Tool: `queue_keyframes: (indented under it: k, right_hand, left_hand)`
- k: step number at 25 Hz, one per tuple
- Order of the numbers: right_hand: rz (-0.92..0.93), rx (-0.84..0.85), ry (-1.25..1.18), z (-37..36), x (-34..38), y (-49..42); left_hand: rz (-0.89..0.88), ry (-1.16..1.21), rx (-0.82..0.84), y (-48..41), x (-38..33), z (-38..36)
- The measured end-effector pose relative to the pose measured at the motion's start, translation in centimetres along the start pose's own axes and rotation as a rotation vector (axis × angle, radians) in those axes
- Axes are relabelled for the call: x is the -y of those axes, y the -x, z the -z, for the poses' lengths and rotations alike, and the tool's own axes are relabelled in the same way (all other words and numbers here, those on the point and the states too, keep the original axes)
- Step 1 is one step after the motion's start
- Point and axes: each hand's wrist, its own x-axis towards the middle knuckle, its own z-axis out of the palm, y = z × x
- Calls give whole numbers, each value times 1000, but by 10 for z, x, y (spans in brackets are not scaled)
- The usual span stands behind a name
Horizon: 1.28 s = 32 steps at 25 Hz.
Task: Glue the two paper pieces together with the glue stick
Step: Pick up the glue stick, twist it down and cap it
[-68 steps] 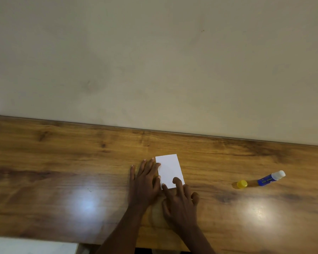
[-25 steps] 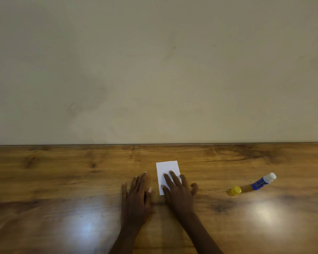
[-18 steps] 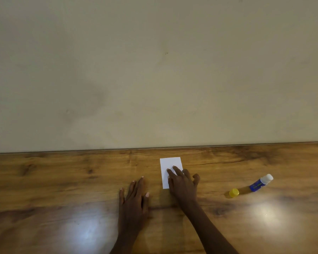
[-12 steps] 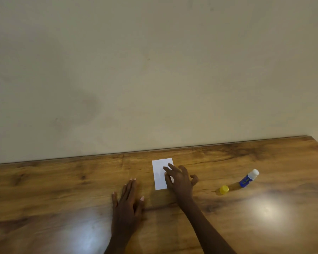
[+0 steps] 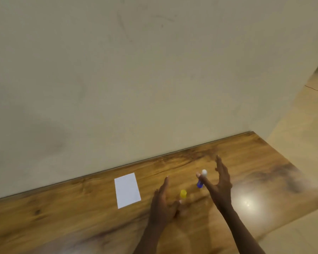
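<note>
White rectangular paper (image 5: 127, 190) lies flat on the glossy wood-grain tabletop (image 5: 62, 213), left of both hands and touched by neither. It shows as a single sheet, so I judge the two pieces are stacked edge to edge, though no seam can be made out. The blue glue stick with its white tip (image 5: 201, 179) lies uncapped beside the small yellow cap (image 5: 183, 193), well right of the paper. The left hand (image 5: 162, 202) and right hand (image 5: 219, 184) flank them, both spread and gripping nothing, probably to collect stick and cap for closing. Motion blur smears the fingers; the right thumb crosses the glue stick's body, so contact cannot be judged.
</note>
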Motion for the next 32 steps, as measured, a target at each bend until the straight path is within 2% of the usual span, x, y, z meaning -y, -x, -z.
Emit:
queue_keyframes:
  k: [2, 4, 7, 12, 14, 17, 20, 22, 27, 32]
  right_hand:
    - [-107, 146, -37, 3, -20, -3]
    - [-175, 221, 12, -2, -34, -8]
    - [-130, 174, 150, -15, -44, -15]
    - [-141, 137, 56, -20, -28, -14]
    - [-123, 148, 75, -27, -4, -13]
    - [37, 219, 4, -39, 57, -17]
    - [219, 287, -138, -47, 135, -19]
    - [277, 322, -219, -52, 182, -15]
    - [344, 395, -305, -61, 275, 4]
    - [391, 425, -343, -65, 323, 28]
  left_hand:
    - [62, 1, 20, -16, -15, -22]
    - [60, -53, 47, -25, -20, -35]
    - [30, -143, 77, -32, -18, -37]
    - [48, -143, 46, -33, -19, -9]
    - [18, -171, 2, -33, -26, 20]
    - [-153, -135, -170, -34, -52, 87]
    - [-290, -24, -424, -28, -91, 156]
    - [-287, 101, -488, -14, -119, 193]
    - [-330, 371, -304, 30, -181, 252]
    - [-322, 389, -313, 58, -211, 285]
